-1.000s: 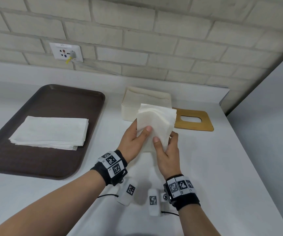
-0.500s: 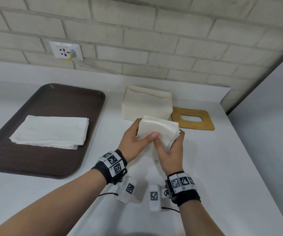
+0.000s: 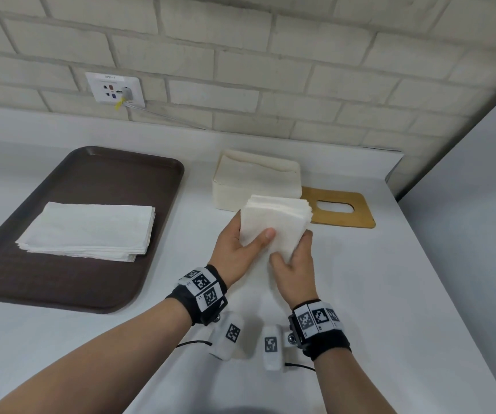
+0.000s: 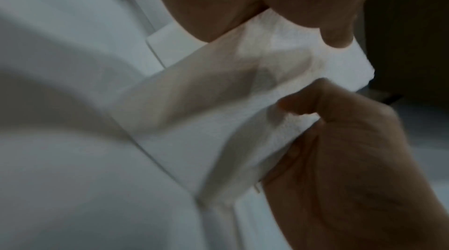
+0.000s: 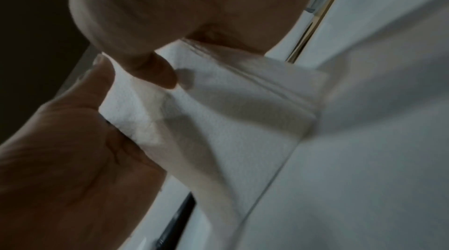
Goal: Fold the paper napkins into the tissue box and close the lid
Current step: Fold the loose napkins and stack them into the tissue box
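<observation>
Both hands pinch one folded napkin bundle (image 3: pixel 273 225) above the counter (image 3: pixel 360 294): left hand (image 3: pixel 234 249) thumb on top, fingers under; right hand (image 3: pixel 294 264) clamps the near right edge. Bundle sits just in front of the open cream tissue box (image 3: pixel 255 180). Wooden slotted lid (image 3: pixel 342 209) lies flat right of the box. Spare napkin stack (image 3: pixel 91 231) on brown tray (image 3: pixel 61 279), far left.
</observation>
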Action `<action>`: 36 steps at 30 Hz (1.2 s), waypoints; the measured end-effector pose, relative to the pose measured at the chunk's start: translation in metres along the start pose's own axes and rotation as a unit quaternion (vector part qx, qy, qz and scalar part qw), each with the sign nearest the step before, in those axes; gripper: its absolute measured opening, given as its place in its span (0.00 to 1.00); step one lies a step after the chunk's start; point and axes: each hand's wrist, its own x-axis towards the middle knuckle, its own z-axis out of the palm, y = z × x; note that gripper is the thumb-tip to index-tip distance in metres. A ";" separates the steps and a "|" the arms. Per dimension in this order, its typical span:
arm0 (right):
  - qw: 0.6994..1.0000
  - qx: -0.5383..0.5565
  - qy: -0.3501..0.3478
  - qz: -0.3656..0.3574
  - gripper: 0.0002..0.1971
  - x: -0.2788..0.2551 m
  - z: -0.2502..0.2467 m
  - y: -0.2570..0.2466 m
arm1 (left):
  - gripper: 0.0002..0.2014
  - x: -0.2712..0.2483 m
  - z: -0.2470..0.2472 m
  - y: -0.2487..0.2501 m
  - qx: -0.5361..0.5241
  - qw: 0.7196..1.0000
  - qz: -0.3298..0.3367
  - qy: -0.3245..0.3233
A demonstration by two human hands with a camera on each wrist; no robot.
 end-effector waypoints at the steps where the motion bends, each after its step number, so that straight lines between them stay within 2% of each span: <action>1: 1.000 -0.009 -0.007 0.010 0.21 -0.001 0.001 0.002 | 0.21 -0.001 -0.001 -0.005 0.015 1.000 -0.009 -0.002; 4: 1.000 -0.013 0.011 0.009 0.22 -0.004 0.003 0.005 | 0.16 -0.003 0.000 -0.008 0.022 1.000 -0.007 0.012; 7: 1.000 -0.008 0.014 -0.003 0.22 -0.003 0.000 0.002 | 0.14 -0.001 0.005 0.010 -0.012 0.999 0.024 0.042; 12: 0.992 -0.084 -0.093 0.023 0.13 -0.002 -0.013 0.010 | 0.15 0.010 0.006 0.037 -0.026 0.996 0.061 0.054; 13: 0.986 -0.109 -0.124 0.029 0.15 -0.002 -0.017 0.011 | 0.13 0.012 0.005 0.038 -0.017 0.997 0.064 0.050; 15: 0.973 -0.157 -0.164 0.032 0.26 -0.001 -0.026 0.012 | 0.11 0.015 0.001 0.037 0.002 0.997 0.066 0.037; 17: 0.978 -0.144 -0.149 0.016 0.38 0.000 -0.032 0.006 | 0.11 0.016 -0.003 0.031 0.023 0.998 0.062 0.018; 18: 0.985 -0.112 -0.132 0.009 0.40 0.003 -0.033 0.001 | 0.11 0.016 -0.004 0.028 0.036 0.997 0.061 0.006; 19: 0.990 -0.077 -0.115 0.003 0.39 0.006 -0.032 -0.003 | 0.11 0.015 -0.004 0.026 0.050 0.997 0.059 -0.004; 22: 0.998 -0.016 -0.054 -0.008 0.25 0.013 -0.020 -0.016 | 0.12 0.012 -0.001 0.018 0.079 0.995 0.063 -0.019; 26: 0.999 0.013 0.010 -0.039 0.21 0.008 -0.006 -0.024 | 0.16 0.011 0.002 0.008 0.105 0.992 0.073 -0.011; 29: 0.999 0.026 0.004 -0.040 0.18 -0.001 -0.002 -0.018 | 0.15 0.008 0.004 0.001 0.127 0.989 0.070 -0.009; 33: 0.999 0.003 -0.036 -0.011 0.20 -0.007 0.000 -0.002 | 0.15 0.002 0.005 -0.010 0.130 0.991 0.034 -0.011; 36: 1.000 -0.007 -0.029 -0.004 0.20 -0.006 0.001 0.001 | 0.17 -0.002 0.005 -0.014 0.108 0.994 0.018 -0.010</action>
